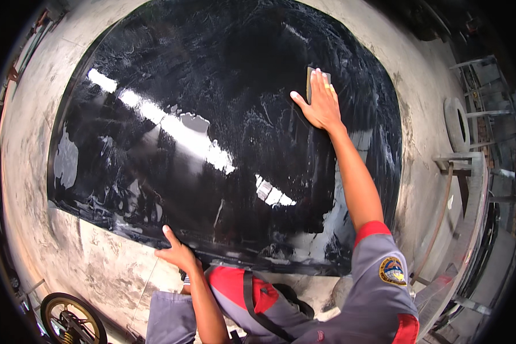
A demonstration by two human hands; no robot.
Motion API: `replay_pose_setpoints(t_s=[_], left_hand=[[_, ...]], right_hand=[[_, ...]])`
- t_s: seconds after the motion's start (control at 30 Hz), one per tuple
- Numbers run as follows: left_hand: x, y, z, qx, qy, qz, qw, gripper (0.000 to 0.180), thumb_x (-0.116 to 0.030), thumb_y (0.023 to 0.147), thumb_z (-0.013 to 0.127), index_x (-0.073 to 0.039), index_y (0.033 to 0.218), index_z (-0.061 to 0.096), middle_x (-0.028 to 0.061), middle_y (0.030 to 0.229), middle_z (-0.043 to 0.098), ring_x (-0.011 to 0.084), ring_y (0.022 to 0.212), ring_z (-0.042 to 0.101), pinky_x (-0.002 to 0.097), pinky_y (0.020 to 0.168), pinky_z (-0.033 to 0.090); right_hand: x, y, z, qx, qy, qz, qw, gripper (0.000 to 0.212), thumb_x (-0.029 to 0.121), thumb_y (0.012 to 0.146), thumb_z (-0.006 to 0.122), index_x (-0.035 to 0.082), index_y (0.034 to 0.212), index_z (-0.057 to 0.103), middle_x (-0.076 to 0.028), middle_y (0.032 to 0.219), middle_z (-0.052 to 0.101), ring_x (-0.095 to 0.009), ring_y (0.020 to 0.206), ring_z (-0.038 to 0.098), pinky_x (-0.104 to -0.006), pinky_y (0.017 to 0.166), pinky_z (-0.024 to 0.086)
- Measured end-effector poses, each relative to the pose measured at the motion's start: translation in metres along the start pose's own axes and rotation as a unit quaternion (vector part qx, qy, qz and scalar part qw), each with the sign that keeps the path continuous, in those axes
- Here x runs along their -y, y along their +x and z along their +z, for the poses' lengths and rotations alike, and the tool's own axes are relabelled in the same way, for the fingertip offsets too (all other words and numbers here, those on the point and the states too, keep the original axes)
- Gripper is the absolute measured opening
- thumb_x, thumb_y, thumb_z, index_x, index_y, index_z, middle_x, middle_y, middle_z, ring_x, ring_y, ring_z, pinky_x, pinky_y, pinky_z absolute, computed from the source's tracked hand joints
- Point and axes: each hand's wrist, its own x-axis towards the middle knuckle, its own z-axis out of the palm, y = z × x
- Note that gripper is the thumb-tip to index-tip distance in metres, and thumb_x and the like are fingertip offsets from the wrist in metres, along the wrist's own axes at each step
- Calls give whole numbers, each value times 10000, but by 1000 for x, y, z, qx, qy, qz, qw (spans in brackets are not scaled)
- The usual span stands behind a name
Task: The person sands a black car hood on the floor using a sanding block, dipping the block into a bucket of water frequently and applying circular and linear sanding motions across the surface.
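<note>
Beneath my flat right hand (320, 102) lies the pad (309, 81), which I judge light, soft and best held by its sides, my left hand (178, 254) spread at the edge of the panel (241, 103).

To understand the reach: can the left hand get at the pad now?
Probably not: the left hand is at the near edge of the black panel; the pad lies farther across, under the right hand.

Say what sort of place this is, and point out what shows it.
Probably a vehicle workshop: a gold-rimmed wheel at lower left, a tyre at right, and a large, wet-looking black panel with a pad on it under the right hand.
</note>
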Motion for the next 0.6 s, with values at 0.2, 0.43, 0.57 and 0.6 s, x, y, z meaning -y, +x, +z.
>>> replay_pose_setpoints(t_s=[0.2,0.43,0.57,0.6], left_hand=[[4,11,-19,-56,-56,-10,997,859,-471,976,703,178,1377,309,359,1383,452,345,1226,534,428,1080,443],[-124,-21,-54,88,-123,425,892,479,-172,975,698,3,1349,454,207,1365,525,305,1288,533,469,1122,413],[-217,-91,-64,265,-10,627,732,251,-125,762,826,-100,959,673,119,1182,669,314,1122,639,432,955,509],[-234,-116,-69,260,-16,643,720,213,-115,699,846,-140,871,722,91,1144,701,307,1068,655,427,915,517]], right_hand=[[45,-97,-5,102,28,-65,992,1147,736,892,553,-66,1611,159,-261,1692,148,-388,1585,122,-508,1271,116],[42,-4,24,6,-13,34,999,1032,727,955,467,-33,1611,226,-199,1697,205,-305,1588,158,-457,1274,147],[76,-107,16,39,-41,-110,992,1021,699,951,512,-30,1608,235,-203,1701,190,-333,1587,153,-476,1270,147],[71,-96,12,20,-23,-125,992,1022,703,952,505,-33,1607,234,-207,1698,195,-339,1586,154,-477,1269,150]])
